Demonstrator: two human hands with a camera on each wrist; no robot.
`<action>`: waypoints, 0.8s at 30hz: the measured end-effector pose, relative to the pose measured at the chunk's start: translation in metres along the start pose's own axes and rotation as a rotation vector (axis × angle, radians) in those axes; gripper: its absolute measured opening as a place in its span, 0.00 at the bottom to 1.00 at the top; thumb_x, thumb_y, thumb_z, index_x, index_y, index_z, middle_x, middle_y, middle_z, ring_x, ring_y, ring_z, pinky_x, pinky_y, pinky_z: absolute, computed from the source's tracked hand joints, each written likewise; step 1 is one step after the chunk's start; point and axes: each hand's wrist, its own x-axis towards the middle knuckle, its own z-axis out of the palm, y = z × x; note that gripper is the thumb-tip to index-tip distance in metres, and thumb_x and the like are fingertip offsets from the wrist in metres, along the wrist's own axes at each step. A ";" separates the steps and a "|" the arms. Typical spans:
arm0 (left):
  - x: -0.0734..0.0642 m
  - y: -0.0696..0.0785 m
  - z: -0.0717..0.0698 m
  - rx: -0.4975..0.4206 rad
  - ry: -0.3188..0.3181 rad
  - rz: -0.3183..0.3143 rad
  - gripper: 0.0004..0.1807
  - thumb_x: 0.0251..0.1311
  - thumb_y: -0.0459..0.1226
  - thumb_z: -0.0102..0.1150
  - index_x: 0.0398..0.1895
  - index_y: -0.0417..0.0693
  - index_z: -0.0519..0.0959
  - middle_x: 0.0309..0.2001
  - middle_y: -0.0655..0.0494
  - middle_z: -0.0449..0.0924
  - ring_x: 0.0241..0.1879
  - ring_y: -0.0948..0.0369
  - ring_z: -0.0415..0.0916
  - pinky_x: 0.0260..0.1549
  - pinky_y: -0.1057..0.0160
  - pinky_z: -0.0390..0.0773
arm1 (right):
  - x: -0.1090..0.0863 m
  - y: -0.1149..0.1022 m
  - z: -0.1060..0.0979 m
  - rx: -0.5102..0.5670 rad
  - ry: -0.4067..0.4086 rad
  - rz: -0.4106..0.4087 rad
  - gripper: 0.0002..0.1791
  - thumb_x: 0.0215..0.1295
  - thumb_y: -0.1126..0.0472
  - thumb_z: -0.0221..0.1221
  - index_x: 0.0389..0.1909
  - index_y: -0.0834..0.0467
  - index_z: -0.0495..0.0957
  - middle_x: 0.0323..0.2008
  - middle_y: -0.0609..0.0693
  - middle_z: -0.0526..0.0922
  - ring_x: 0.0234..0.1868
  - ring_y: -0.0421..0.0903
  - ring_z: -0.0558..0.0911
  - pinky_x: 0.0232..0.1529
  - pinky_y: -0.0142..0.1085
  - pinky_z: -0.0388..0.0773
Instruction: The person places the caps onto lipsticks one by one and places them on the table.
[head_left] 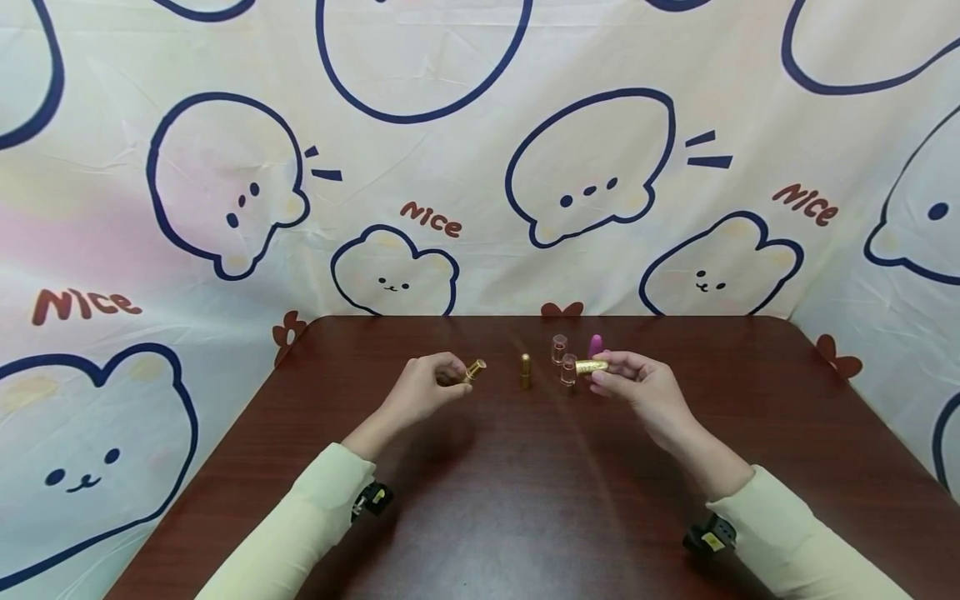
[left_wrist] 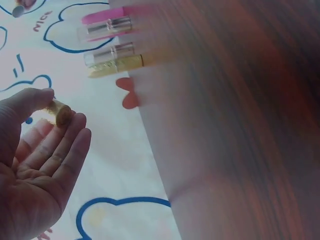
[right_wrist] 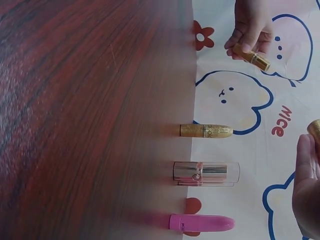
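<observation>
Between thumb and fingers, my left hand (head_left: 429,386) pinches a gold lipstick tube (head_left: 476,370), tilted up to the right above the table. My right hand (head_left: 647,390) pinches a gold, round-ended lipstick cap (head_left: 591,367), held nearly level and pointing left. The two gold pieces are apart. Between the hands, a gold bullet-shaped lipstick (right_wrist: 206,131) stands upright. Two clear-cased lipsticks, a rear one (head_left: 558,349) and a front one (head_left: 568,369), stand right of it. Close behind my right fingers is a pink lipstick (right_wrist: 202,223), partly hidden in the head view.
The dark brown wooden table (head_left: 495,500) reaches back to a cartoon-printed cloth (head_left: 480,167), which also hangs at both sides. The standing lipsticks are grouped toward the table's far edge. Each wrist wears a small black device, on the left (head_left: 371,500) and right (head_left: 710,535).
</observation>
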 end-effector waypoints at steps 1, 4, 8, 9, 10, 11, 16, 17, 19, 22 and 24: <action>0.000 0.001 0.001 -0.005 0.002 0.011 0.06 0.56 0.35 0.69 0.35 0.47 0.82 0.33 0.59 0.82 0.34 0.62 0.79 0.37 0.59 0.79 | 0.000 0.000 0.000 0.004 0.002 0.004 0.19 0.61 0.63 0.66 0.51 0.67 0.77 0.41 0.52 0.83 0.43 0.49 0.85 0.47 0.43 0.77; 0.000 0.004 0.003 -0.020 0.012 0.049 0.06 0.56 0.35 0.69 0.36 0.48 0.82 0.32 0.60 0.82 0.33 0.62 0.77 0.36 0.61 0.78 | 0.000 0.001 0.001 0.032 0.003 0.015 0.18 0.61 0.63 0.66 0.51 0.65 0.77 0.40 0.51 0.83 0.44 0.50 0.85 0.47 0.43 0.77; 0.000 0.010 0.006 -0.054 0.022 0.084 0.06 0.56 0.34 0.70 0.37 0.48 0.83 0.32 0.60 0.81 0.31 0.60 0.76 0.33 0.62 0.77 | 0.000 0.001 0.004 0.072 0.003 0.025 0.15 0.61 0.64 0.66 0.49 0.63 0.79 0.40 0.50 0.84 0.42 0.47 0.85 0.47 0.43 0.77; 0.000 0.012 0.007 -0.064 0.021 0.088 0.07 0.56 0.34 0.70 0.37 0.47 0.83 0.32 0.59 0.81 0.31 0.60 0.76 0.33 0.62 0.77 | -0.001 0.001 0.005 0.080 0.003 0.027 0.15 0.61 0.65 0.66 0.48 0.62 0.79 0.39 0.50 0.84 0.41 0.46 0.85 0.48 0.44 0.77; 0.000 0.013 0.008 -0.077 0.020 0.092 0.07 0.56 0.34 0.70 0.37 0.47 0.83 0.32 0.59 0.81 0.31 0.60 0.76 0.33 0.62 0.77 | -0.001 0.001 0.006 0.082 0.003 0.027 0.15 0.61 0.65 0.66 0.48 0.62 0.79 0.39 0.49 0.84 0.40 0.45 0.85 0.48 0.44 0.77; 0.000 0.015 0.009 -0.086 0.020 0.095 0.07 0.56 0.34 0.70 0.37 0.47 0.83 0.32 0.59 0.81 0.32 0.60 0.76 0.33 0.62 0.77 | -0.001 0.001 0.007 0.090 -0.002 0.025 0.15 0.61 0.65 0.66 0.49 0.63 0.79 0.39 0.49 0.84 0.40 0.44 0.85 0.48 0.44 0.77; 0.000 0.024 0.014 -0.127 0.023 0.119 0.07 0.56 0.36 0.70 0.38 0.47 0.84 0.33 0.59 0.81 0.31 0.60 0.76 0.31 0.62 0.77 | 0.000 0.003 0.012 0.109 -0.022 0.022 0.19 0.61 0.66 0.65 0.52 0.68 0.76 0.40 0.50 0.84 0.42 0.45 0.85 0.47 0.44 0.77; 0.000 0.026 0.015 -0.135 0.024 0.124 0.07 0.56 0.36 0.70 0.38 0.47 0.84 0.33 0.59 0.81 0.31 0.60 0.76 0.31 0.62 0.77 | 0.000 0.003 0.013 0.115 -0.026 0.023 0.19 0.62 0.66 0.65 0.52 0.69 0.76 0.40 0.50 0.84 0.43 0.46 0.85 0.47 0.43 0.77; 0.000 0.029 0.018 -0.155 0.026 0.138 0.08 0.56 0.36 0.70 0.39 0.47 0.84 0.34 0.58 0.82 0.32 0.60 0.76 0.33 0.60 0.78 | 0.001 0.004 0.016 0.125 -0.031 0.022 0.20 0.62 0.67 0.65 0.53 0.69 0.76 0.41 0.51 0.84 0.43 0.47 0.84 0.46 0.41 0.78; 0.001 0.034 0.023 -0.187 0.028 0.157 0.08 0.56 0.35 0.70 0.39 0.47 0.84 0.36 0.58 0.81 0.33 0.59 0.77 0.35 0.57 0.78 | 0.001 0.005 0.019 0.139 -0.039 0.013 0.20 0.62 0.68 0.64 0.53 0.71 0.75 0.41 0.52 0.84 0.43 0.46 0.84 0.47 0.43 0.77; 0.001 0.037 0.026 -0.209 0.030 0.173 0.09 0.56 0.35 0.70 0.40 0.47 0.84 0.37 0.57 0.81 0.34 0.59 0.77 0.36 0.56 0.78 | 0.001 0.006 0.022 0.142 -0.046 0.004 0.20 0.62 0.69 0.64 0.54 0.72 0.74 0.41 0.53 0.84 0.42 0.45 0.84 0.49 0.46 0.76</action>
